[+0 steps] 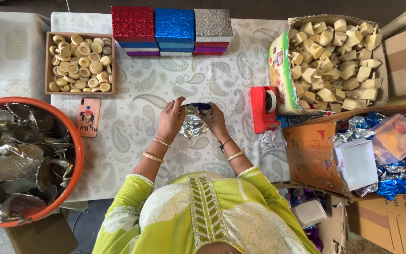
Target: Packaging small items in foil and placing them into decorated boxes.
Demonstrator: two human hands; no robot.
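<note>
My left hand (171, 118) and my right hand (215, 120) meet at the middle of the table, both gripping a small object wrapped in crinkled silver foil (193, 126) with a dark blue piece showing at its top. The foil hangs down between my palms over the paisley tablecloth (132, 136). What lies inside the foil is hidden. Bangles ring both wrists.
A red tape dispenser (263, 108) stands right of my hands. A wooden tray of round discs (80, 63) and a phone (88, 116) lie left. Glittery boxes (172, 30) are stacked at the back. A carton of pale wooden blocks (334, 61), foil scraps, and an orange tub of silver dishes (24, 160) flank the table.
</note>
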